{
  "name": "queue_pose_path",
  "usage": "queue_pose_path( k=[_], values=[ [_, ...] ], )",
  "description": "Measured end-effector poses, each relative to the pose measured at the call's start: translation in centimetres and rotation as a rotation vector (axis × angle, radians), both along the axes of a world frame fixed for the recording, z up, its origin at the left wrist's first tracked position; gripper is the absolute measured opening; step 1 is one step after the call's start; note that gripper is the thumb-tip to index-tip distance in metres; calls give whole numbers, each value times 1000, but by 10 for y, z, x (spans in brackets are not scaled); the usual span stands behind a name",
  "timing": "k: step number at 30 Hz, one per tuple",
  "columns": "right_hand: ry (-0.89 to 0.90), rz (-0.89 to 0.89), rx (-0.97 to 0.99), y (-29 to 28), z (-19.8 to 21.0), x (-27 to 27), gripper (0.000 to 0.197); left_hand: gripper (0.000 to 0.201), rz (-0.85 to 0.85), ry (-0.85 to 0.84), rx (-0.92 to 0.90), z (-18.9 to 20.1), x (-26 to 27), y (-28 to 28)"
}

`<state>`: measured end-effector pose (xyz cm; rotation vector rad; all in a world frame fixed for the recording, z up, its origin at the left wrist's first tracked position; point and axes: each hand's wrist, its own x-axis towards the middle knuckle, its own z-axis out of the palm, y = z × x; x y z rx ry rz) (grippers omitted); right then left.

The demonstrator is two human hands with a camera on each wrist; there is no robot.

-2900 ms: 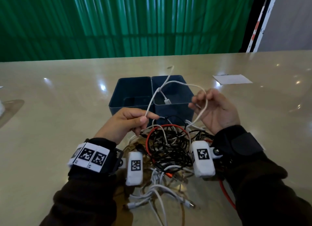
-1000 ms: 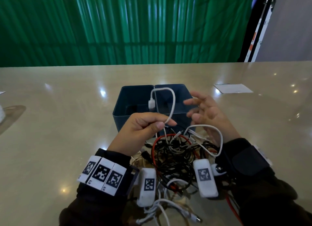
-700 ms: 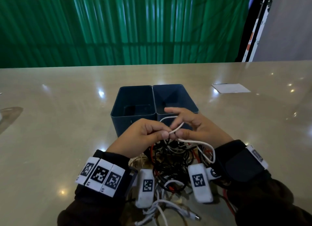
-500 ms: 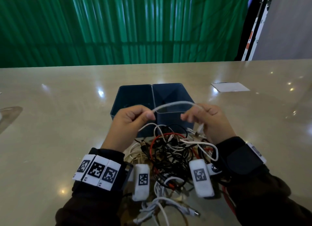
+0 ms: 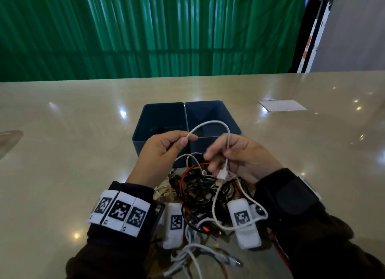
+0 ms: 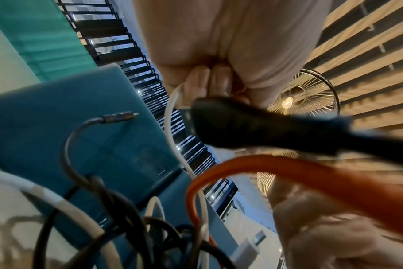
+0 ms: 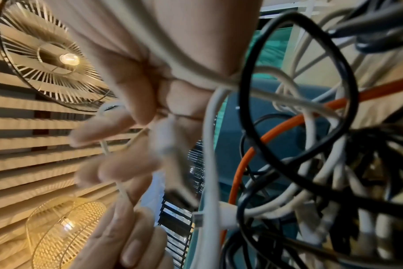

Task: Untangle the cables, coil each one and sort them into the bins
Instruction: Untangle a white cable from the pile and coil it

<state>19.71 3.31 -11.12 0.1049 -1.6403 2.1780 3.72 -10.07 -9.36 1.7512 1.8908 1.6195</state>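
A thin white cable (image 5: 210,123) arches between my two hands above the bins. My left hand (image 5: 164,151) pinches one part of it between thumb and forefinger (image 6: 197,81). My right hand (image 5: 235,153) grips the cable's other side, and its white plug (image 5: 222,173) hangs below the fingers (image 7: 117,163). Under both hands lies a tangle of black, white and orange-red cables (image 5: 204,195). Two dark blue bins (image 5: 158,120) (image 5: 210,114) stand side by side just beyond the tangle, each showing a bare bottom.
A white sheet of paper (image 5: 282,105) lies at the far right of the glossy beige table (image 5: 62,153). More white cables (image 5: 200,258) trail towards the near edge. A green corrugated wall runs behind the table.
Over the last seconds the hands worked the white cable, meeting over the tangle and parting. Since half a second ago the flat span has risen into an arch, the plug now hanging below my right hand.
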Motion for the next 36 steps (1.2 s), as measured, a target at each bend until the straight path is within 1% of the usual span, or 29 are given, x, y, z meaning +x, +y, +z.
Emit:
queue_pose_path(
  k=[2, 3, 5, 7, 10, 12, 14, 16, 17, 19, 22, 24, 26, 28, 29, 30, 33, 34, 36],
  values=[
    [51, -31, -77, 2, -1, -2, 18, 27, -15, -8, -18, -1, 0, 1],
    [75, -7, -113, 2, -2, -2, 17, 30, -18, -22, -22, -2, -1, 2],
    [119, 98, -180, 3, -1, -2, 12, 34, -19, -46, -37, -5, -4, 3],
    [133, 240, -215, 2, 2, -3, 9, 33, -1, -66, -56, -6, -7, 4],
    [180, 413, -223, -4, 5, -5, 29, 27, 17, -91, -90, -7, -7, 6],
    [246, 459, -232, -12, 4, -9, 40, 26, -13, -80, -174, -8, -4, 7],
    [290, 424, -294, -16, 2, -11, 41, 26, -109, -66, -299, -9, 0, 7],
    [310, 329, -419, -15, 2, -12, 39, 25, -230, -52, -383, -8, 6, 6],
    [318, 259, -479, -13, 2, -12, 39, 26, -268, -45, -395, -7, 8, 6],
    [344, 122, -559, -8, -1, -14, 38, 27, -289, -24, -387, -6, 10, 6],
    [371, -83, -586, -6, -4, -16, 35, 24, -251, 25, -357, -5, 12, 6],
    [402, -113, -578, -6, -1, -15, 34, 21, -230, 22, -327, -5, 12, 6],
    [419, -153, -576, -5, 3, -14, 38, 20, -225, 30, -288, -6, 13, 6],
    [422, -212, -598, -4, 7, -12, 42, 19, -226, 40, -236, -6, 15, 6],
    [427, -232, -615, -2, 9, -11, 40, 18, -220, 41, -203, -6, 16, 6],
    [441, -237, -634, 1, 11, -9, 35, 17, -206, 29, -165, -5, 17, 6],
    [515, -233, -709, 10, 19, 2, 5, 16, -126, 5, -46, -5, 15, 6],
    [519, -261, -711, 14, 21, 6, 1, 18, -104, -1, -12, -3, 13, 5],
    [479, -343, -668, 19, 24, 12, 6, 20, -80, 9, 21, 3, 10, 7]
  ],
)
